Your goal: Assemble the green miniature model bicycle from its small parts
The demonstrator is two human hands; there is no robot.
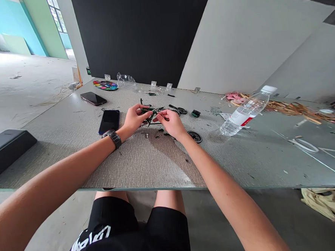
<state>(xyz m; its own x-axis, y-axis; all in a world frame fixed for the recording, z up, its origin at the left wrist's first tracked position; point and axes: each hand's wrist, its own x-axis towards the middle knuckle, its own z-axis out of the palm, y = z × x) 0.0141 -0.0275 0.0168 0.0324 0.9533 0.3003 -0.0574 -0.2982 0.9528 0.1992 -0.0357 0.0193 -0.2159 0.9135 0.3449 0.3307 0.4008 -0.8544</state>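
Observation:
My left hand (134,118) pinches a small dark green and black model bicycle frame (149,121) just above the table. From the other side, my right hand (173,125) closes thumb and fingers at the frame's green part. A thin, dark piece shows at those right fingertips, too small to name. Behind the right hand lie small black wheels (181,110). Another spoked wheel (194,136) rests flat beside the right wrist. Several tiny dark parts (159,133) are scattered just in front of the hands.
Two phones, one nearer (109,121) and one farther (93,98), lie at left. A tilted water bottle (242,115) is at right, near wood strips (294,110). A small dark green block (195,113), a paint palette (105,85) and clear plastic packaging (126,81) lie farther back.

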